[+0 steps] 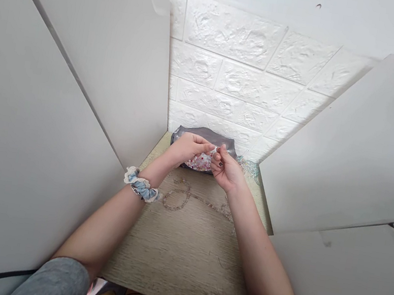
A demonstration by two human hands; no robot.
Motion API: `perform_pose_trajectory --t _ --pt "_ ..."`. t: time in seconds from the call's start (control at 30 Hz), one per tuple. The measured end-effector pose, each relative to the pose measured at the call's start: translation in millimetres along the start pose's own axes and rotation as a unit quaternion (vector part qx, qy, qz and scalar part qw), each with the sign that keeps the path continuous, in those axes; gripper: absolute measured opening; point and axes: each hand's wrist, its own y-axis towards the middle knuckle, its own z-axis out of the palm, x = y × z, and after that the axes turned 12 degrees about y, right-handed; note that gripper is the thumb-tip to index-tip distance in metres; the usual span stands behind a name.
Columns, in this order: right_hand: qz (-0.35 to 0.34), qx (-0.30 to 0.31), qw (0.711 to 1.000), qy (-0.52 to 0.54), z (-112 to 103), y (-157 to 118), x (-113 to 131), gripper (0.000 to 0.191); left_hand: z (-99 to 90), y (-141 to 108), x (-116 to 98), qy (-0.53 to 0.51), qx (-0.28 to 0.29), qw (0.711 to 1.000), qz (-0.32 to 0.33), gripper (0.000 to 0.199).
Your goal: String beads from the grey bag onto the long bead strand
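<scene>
My left hand (189,149) and my right hand (226,169) meet in the air above a grey satin pouch (206,135). Their fingertips pinch a small white item (215,149), too small to identify. Pink and white beads (198,161) lie in the pouch, partly hidden under my hands. A thin strand of beads (177,199) curves in loops on the table below my wrists. A blue fabric scrunchie (141,184) with lace edging and a metal bracelet circle my left wrist.
Tall white panels (85,50) stand close on the left, and another (355,142) on the right. A white textured brick-pattern wall (240,64) closes the back of the narrow wood-grain table (179,259). Pale green beads (249,171) lie right of the pouch.
</scene>
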Motion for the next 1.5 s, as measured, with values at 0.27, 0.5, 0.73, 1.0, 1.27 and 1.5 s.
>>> perform_pose_trajectory --t 0.27,0.5,0.73,1.0,1.27,1.5 --pt "0.004 -0.004 1.0 0.016 1 0 0 0.027 1.6 0 -1 -0.012 -0.009 1.0 0.0 0.03" --pt "0.0 0.003 1.0 0.017 1 0 -4 0.026 4.3 -1 -4 -0.032 -0.013 0.999 0.015 0.026" --pt "-0.009 -0.02 0.998 0.051 4 -1 -8 0.022 11.6 1 -5 -0.065 -0.078 0.995 0.021 0.017" --pt "-0.015 -0.039 0.993 0.106 12 -4 -12 0.018 18.7 5 6 -0.014 -0.15 0.984 0.099 0.018" --pt "-0.024 -0.067 0.984 0.162 21 -7 -16 0.019 24.6 0 2 0.076 -0.203 0.969 0.115 0.011" --pt "-0.022 -0.07 0.982 0.176 23 -9 -15 0.018 26.5 -1 2 0.096 -0.217 0.964 0.117 0.009"
